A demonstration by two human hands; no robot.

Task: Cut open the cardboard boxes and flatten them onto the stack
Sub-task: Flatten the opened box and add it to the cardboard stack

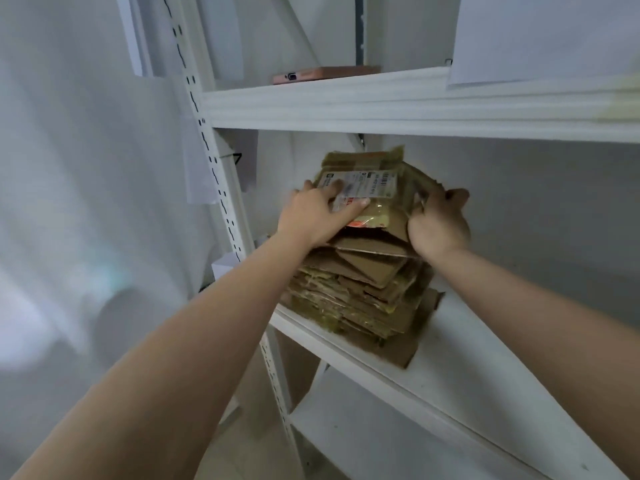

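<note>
left hand (317,214): fingers flat, pressing top flattened box (372,188) by its label
right hand (440,221): fingers curled round that box's right edge, gripping
stack (360,289): flattened cardboard on white shelf (467,368), box on top
upper shelf (381,105): pink phone (325,75)

Two hands (317,211), one cardboard stack (363,285)

Pink phone (325,73) (flat) on white shelf (381,105).
</note>
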